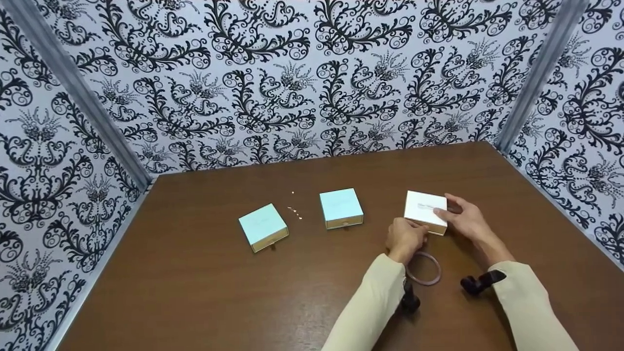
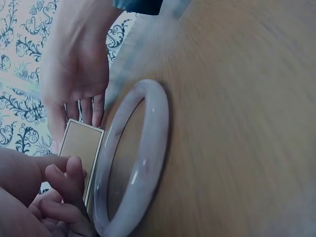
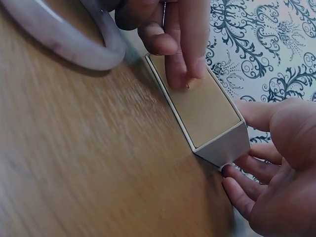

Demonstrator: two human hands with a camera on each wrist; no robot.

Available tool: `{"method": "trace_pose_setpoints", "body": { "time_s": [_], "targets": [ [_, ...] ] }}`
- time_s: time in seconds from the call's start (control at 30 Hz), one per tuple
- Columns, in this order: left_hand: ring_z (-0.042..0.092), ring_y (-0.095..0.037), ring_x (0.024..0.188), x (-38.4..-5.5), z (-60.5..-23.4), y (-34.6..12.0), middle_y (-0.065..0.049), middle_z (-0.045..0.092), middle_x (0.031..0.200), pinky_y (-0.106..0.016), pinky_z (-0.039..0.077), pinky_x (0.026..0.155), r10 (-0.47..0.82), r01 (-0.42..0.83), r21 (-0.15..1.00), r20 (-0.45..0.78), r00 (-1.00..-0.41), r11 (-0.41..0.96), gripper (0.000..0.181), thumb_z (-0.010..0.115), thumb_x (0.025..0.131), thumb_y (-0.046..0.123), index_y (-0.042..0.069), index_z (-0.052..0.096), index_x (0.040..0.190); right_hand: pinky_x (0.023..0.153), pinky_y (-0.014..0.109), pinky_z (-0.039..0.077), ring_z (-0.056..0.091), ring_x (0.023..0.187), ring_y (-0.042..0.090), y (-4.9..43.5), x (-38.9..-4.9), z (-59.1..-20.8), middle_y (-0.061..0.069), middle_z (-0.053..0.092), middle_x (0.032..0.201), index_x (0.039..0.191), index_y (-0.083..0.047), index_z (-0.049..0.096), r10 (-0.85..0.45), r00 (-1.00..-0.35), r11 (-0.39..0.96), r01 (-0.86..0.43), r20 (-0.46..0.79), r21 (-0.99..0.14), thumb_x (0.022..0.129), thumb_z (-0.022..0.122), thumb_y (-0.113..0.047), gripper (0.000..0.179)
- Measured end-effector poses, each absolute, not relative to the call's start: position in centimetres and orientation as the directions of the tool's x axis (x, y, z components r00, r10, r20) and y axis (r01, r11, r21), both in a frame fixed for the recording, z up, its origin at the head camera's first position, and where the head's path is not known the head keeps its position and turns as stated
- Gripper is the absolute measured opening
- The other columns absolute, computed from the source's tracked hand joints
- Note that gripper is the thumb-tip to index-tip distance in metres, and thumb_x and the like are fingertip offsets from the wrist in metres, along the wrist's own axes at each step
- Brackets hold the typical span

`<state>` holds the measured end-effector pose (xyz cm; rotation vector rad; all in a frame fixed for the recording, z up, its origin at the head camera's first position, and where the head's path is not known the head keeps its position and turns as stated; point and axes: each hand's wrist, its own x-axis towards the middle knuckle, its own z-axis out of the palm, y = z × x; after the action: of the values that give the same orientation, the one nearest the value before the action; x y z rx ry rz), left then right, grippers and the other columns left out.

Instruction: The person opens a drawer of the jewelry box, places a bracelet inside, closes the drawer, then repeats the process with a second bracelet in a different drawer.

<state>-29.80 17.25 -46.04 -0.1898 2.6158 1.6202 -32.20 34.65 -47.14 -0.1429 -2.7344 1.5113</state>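
A white drawer-style box [image 1: 423, 205] with faint lettering on its lid and a gold front [image 3: 207, 111] stands on the right side of the table. My right hand [image 1: 467, 222] holds its right side, the thumb on top and the other fingers around the side and back. At the gold front, my left hand [image 1: 405, 236] pinches the small pull tab, which its fingertips [image 3: 197, 69] mostly hide. The drawer looks flush with the sleeve. A glossy pale lilac bangle [image 2: 153, 143] lies flat on the table just in front of the box, beneath the left wrist.
Two mint-green drawer boxes with gold fronts and small tabs, one in the middle [image 1: 341, 205] and one farther left [image 1: 263, 225], stand on the brown table [image 1: 219, 292]. Small pale specks [image 1: 295, 211] lie between them. Patterned panels [image 1: 273, 97] enclose the back and sides.
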Motion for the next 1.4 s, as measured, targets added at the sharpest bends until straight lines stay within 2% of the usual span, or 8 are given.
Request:
{"method": "trace_pose_setpoints", "body": {
  "time_s": [0.3, 0.57, 0.8, 1.0, 1.1, 1.3, 1.4],
  "targets": [
    [0.054, -0.01, 0.054, -30.0, -46.2, 17.0, 0.004, 0.064, 0.05, -0.029, 0.044, 0.06, -0.063, -0.137, 0.885, -0.121, -0.991, 0.446, 0.027, 0.082, 0.082, 0.022, 0.015, 0.071, 0.058, 0.082, 0.005, 0.038, 0.041, 0.14, 0.046, 34.9, -32.2, -47.1, 0.035, 0.04, 0.151, 0.156, 0.001, 0.028, 0.102, -0.994, 0.53, 0.094, -0.047, -0.843, 0.096, 0.065, -0.044, 0.084],
    [0.055, -0.009, 0.048, -30.0, -46.5, 16.9, 0.0, 0.068, 0.053, -0.022, 0.037, 0.05, -0.007, -0.086, 0.894, -0.093, -0.996, 0.44, 0.026, 0.079, 0.084, 0.017, 0.011, 0.074, 0.06, 0.083, 0.01, 0.039, 0.044, 0.138, 0.045, 35.0, -32.0, -47.2, 0.034, 0.041, 0.15, 0.156, -0.001, 0.029, 0.11, -0.993, 0.517, 0.096, -0.045, -0.851, 0.096, 0.067, -0.041, 0.082],
    [0.047, -0.005, 0.037, -30.1, -47.0, 16.8, 0.002, 0.061, 0.047, -0.017, 0.036, 0.041, 0.028, -0.09, 0.922, -0.109, -0.994, 0.376, 0.026, 0.077, 0.085, 0.011, 0.008, 0.073, 0.06, 0.085, 0.01, 0.038, 0.043, 0.139, 0.044, 34.9, -32.1, -47.2, 0.033, 0.041, 0.151, 0.156, 0.0, 0.03, 0.11, -0.992, 0.507, 0.103, -0.055, -0.856, 0.096, 0.067, -0.041, 0.082],
    [0.046, -0.007, 0.034, -30.1, -47.1, 16.7, 0.003, 0.057, 0.043, -0.016, 0.036, 0.037, 0.054, -0.097, 0.928, -0.125, -0.991, 0.359, 0.027, 0.076, 0.085, 0.006, 0.006, 0.072, 0.059, 0.089, 0.012, 0.041, 0.043, 0.14, 0.043, 34.9, -32.1, -47.1, 0.033, 0.042, 0.151, 0.156, 0.0, 0.029, 0.088, -0.995, 0.506, 0.092, -0.055, -0.858, 0.097, 0.066, -0.041, 0.081],
    [0.046, -0.007, 0.034, -30.0, -46.8, 16.6, 0.002, 0.057, 0.043, -0.016, 0.036, 0.037, 0.066, -0.101, 0.918, -0.136, -0.989, 0.383, 0.029, 0.075, 0.084, 0.004, 0.006, 0.07, 0.056, 0.094, 0.017, 0.043, 0.043, 0.139, 0.044, 34.9, -32.0, -47.1, 0.033, 0.041, 0.151, 0.156, 0.001, 0.029, 0.086, -0.995, 0.507, 0.091, -0.055, -0.857, 0.097, 0.065, -0.041, 0.081],
    [0.047, -0.007, 0.035, -29.7, -46.4, 16.2, 0.0, 0.06, 0.045, -0.016, 0.037, 0.038, 0.085, -0.115, 0.916, -0.159, -0.984, 0.384, 0.026, 0.074, 0.083, 0.0, 0.003, 0.07, 0.057, 0.109, 0.04, 0.04, 0.042, 0.141, 0.044, 34.8, -32.1, -47.1, 0.033, 0.04, 0.152, 0.157, 0.001, 0.027, 0.077, -0.995, 0.505, 0.092, -0.061, -0.858, 0.097, 0.064, -0.043, 0.083],
    [0.046, -0.007, 0.034, -29.6, -46.5, 16.0, 0.001, 0.057, 0.044, -0.015, 0.037, 0.038, 0.101, -0.117, 0.921, -0.166, -0.981, 0.373, 0.028, 0.074, 0.084, 0.0, 0.003, 0.07, 0.057, 0.107, 0.037, 0.042, 0.04, 0.141, 0.045, 34.8, -32.1, -47.2, 0.033, 0.038, 0.153, 0.157, 0.002, 0.026, 0.068, -0.996, 0.503, 0.081, -0.054, -0.861, 0.098, 0.064, -0.042, 0.082]
  ]
}}
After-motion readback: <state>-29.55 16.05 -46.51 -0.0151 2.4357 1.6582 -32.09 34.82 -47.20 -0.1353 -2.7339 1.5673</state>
